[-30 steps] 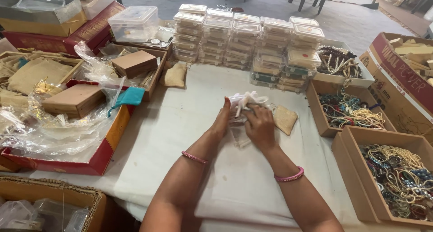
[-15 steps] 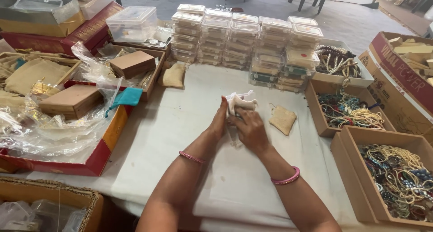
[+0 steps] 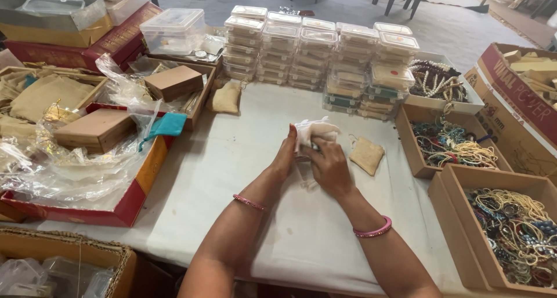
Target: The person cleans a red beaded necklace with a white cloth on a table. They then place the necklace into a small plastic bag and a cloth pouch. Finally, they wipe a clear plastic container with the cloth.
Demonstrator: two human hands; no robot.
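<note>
Both my hands meet over the middle of the white-covered table [image 3: 232,159]. My left hand [image 3: 286,156] and my right hand [image 3: 331,164] together grip a small white cloth pouch [image 3: 313,130], with a clear plastic piece [image 3: 306,179] hanging beneath it. A beige drawstring pouch [image 3: 366,155] lies flat just right of my right hand. A pink bangle sits on each wrist.
Stacks of clear lidded plastic boxes [image 3: 325,48] line the far edge. Cardboard trays of bead necklaces [image 3: 449,144] [image 3: 510,228] stand at right. At left, a red tray [image 3: 116,208] holds crumpled plastic wrap and brown boxes [image 3: 96,128]; another beige pouch [image 3: 225,96] lies behind.
My hands shifted the white pouch slightly, folding and turning it between my fingers. The view moved a little; everything else stays in place.
</note>
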